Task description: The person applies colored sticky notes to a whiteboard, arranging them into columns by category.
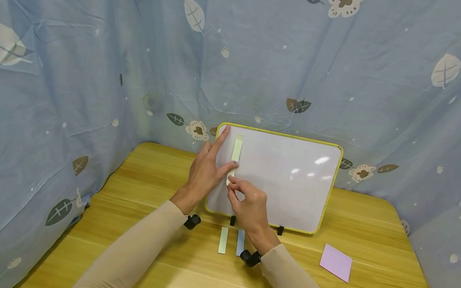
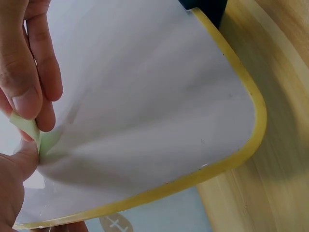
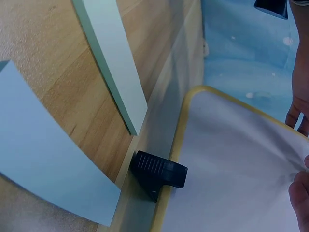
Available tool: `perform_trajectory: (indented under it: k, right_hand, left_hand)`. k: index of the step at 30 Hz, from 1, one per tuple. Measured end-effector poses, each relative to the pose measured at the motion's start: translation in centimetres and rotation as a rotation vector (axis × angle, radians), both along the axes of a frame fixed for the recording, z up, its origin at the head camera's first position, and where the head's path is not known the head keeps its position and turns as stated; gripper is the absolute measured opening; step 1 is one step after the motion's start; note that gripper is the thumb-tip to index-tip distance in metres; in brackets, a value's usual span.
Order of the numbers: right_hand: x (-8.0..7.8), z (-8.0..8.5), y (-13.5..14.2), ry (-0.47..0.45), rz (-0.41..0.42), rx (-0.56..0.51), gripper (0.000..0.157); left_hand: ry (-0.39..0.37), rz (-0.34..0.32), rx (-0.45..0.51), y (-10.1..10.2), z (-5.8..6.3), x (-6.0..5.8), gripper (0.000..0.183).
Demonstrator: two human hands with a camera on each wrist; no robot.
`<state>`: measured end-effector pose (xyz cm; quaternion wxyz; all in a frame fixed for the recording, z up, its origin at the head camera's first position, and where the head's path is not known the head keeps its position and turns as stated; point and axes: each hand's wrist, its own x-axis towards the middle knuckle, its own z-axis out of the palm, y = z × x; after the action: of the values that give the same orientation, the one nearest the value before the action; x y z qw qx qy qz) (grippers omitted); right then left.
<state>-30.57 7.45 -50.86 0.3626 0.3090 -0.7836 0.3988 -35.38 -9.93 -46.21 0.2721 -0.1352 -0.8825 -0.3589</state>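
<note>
A small whiteboard (image 1: 283,184) with a yellow frame stands upright on black feet. Down its left part runs a pale green paper strip (image 1: 237,148). My right hand (image 1: 251,205) pinches the strip's lower end between thumb and fingertips; in the left wrist view that green end (image 2: 26,126) bends away from the board. At the board's left edge, my left hand (image 1: 205,169) grips the frame, its thumb on the front against the strip. Some of its fingers (image 3: 293,116) show past the yellow edge in the right wrist view.
On the wooden table (image 1: 170,277), a pale green pad of strips (image 1: 223,240) and a blue one (image 1: 240,242) lie before the board. A purple square note pad (image 1: 336,263) lies to the right. A black foot (image 3: 159,171) juts from the board's lower edge. Patterned blue curtains (image 1: 264,57) surround the table.
</note>
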Motion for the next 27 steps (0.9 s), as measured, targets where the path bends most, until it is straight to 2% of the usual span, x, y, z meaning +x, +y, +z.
perform_trajectory:
  k: [6,15,27]
  right_hand:
    - [-0.1,-0.3,0.1,0.025,-0.010,0.030,0.016]
    - [0.1,-0.6,0.4,0.006,-0.005,0.037,0.015]
    - [1.4,-0.7,1.9,-0.026,0.005,0.026,0.012]
  left_hand:
    - [-0.003,-0.014,0.004,0.1,-0.1,-0.1,0.107]
    - [-0.019,-0.045,0.018,-0.1,0.0,-0.1,0.105]
    - [-0.050,-0.065,-0.047,-1.0,0.2,0.3,0.118]
